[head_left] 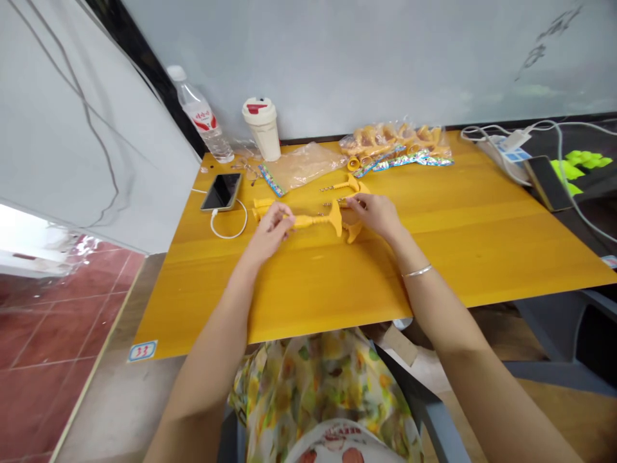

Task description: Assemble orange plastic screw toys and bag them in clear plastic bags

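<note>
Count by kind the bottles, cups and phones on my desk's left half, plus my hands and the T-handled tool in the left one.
Bottles: 1 clear bottle
Cups: 1 lidded cup
Phones: 1 phone
Hands: 2, left hand and right hand
Tools: 1 yellow T-handled tool
Total: 6

One camera does the looking, up on the head of the person [328, 366] seated there. It faces forward and steeply down, past the flowered lap and out along both bare forearms [216, 347], which loom large towards the bottom. The left hand [272, 230] and the right hand [380, 215], smaller, come close to the middle. The wooden tabletop [308, 283] spreads right across at close range, its near edge sloping; beyond it, the gaze meets a pale panel [366, 58] with handwriting, and red floor tiles [53, 328] slip in at lower left.
</note>
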The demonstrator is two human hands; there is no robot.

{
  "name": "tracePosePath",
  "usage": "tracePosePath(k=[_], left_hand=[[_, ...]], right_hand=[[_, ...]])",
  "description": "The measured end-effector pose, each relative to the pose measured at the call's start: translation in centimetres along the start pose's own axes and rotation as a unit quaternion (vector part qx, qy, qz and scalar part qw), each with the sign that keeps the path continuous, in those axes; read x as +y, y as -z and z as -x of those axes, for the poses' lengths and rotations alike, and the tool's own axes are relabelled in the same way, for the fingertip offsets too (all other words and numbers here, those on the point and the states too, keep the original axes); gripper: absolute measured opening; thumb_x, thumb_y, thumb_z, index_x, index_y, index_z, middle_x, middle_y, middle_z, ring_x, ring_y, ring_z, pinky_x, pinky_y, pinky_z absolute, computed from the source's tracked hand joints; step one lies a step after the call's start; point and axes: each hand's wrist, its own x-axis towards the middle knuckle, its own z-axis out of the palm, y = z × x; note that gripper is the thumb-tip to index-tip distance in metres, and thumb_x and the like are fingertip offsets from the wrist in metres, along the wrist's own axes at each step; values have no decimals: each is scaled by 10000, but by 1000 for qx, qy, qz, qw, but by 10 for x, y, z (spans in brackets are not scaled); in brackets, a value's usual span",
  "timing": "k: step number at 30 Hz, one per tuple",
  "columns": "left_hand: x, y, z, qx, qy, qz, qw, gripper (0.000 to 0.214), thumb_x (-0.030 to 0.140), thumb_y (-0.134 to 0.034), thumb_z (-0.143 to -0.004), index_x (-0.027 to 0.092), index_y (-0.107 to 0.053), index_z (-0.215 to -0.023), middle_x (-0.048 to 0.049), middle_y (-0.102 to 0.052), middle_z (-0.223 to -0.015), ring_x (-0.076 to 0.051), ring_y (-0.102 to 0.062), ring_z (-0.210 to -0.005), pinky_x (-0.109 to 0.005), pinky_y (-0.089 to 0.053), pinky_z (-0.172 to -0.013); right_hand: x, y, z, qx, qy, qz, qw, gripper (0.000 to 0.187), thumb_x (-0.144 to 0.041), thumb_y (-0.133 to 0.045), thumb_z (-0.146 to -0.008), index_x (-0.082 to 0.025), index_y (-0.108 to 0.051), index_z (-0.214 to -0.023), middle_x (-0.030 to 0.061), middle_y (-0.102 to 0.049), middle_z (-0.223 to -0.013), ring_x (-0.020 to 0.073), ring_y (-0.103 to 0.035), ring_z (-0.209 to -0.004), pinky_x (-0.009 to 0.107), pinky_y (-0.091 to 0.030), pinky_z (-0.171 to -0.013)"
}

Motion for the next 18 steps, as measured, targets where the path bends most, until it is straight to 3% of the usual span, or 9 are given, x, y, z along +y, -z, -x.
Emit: tracePosePath(k=[3, 5, 11, 13, 14, 16, 18], left_hand=[[8, 12, 6, -175, 23, -71, 982, 289, 412, -758, -741, 215, -567, -833, 55, -533, -626, -89, -480, -541, -200, -373, -515], [8, 15, 9, -248, 34, -112, 962, 300, 408, -784, -715, 216, -570, -801, 66, -502, -603, -84, -437, -522, -196, -336, -496], [6, 18, 8, -323, 66, -206, 921, 359, 446, -824, -652, 218, -552, -699, 64, -501, -563, -96, -419, -500, -210, -311, -474], [7, 22, 6, -285, 55, -234, 928, 371, 497, -808, -664, 213, -570, -689, 51, -504, -566, -104, -424, -510, -225, -307, -490], [8, 26, 5, -233, 32, -247, 940, 385, 525, -784, -688, 210, -563, -673, 45, -499, -576, -106, -423, -524, -232, -305, -508], [11, 36, 4, -70, -26, -286, 955, 444, 569, -720, -750, 206, -500, -622, 39, -465, -584, -108, -410, -551, -247, -296, -551], [13, 49, 4, 101, -51, -342, 933, 502, 600, -668, -795, 206, -427, -598, 41, -420, -569, -113, -385, -555, -262, -282, -578]], right_hand=[[6, 4, 0, -82, 18, 61, 995, 367, -500, -526, -982, -232, -775, -1016, 76, -753, -900, 204, -632, -783, 291, -372, -648], [6, 4, 1, -125, 44, 60, 989, 353, -524, -580, -949, -235, -781, -981, 73, -758, -937, 207, -643, -818, 293, -389, -656], [7, 5, 3, -125, 98, 65, 985, 314, -494, -666, -904, -211, -761, -1001, 81, -753, -1052, 227, -650, -993, 300, -439, -773], [8, 7, 2, -122, 86, 67, 987, 318, -495, -655, -910, -207, -757, -1000, 81, -757, -1027, 224, -656, -957, 299, -431, -736], [9, 8, 2, -123, 78, 66, 987, 322, -500, -651, -911, -207, -757, -990, 78, -759, -1008, 220, -659, -926, 298, -422, -706], [9, 8, 1, -130, 68, 62, 987, 318, -502, -647, -911, -208, -754, -968, 70, -761, -981, 211, -659, -875, 296, -405, -663], [8, 7, 1, -140, 76, 59, 985, 295, -479, -658, -908, -203, -749, -958, 68, -763, -983, 207, -659, -876, 295, -412, -675]])
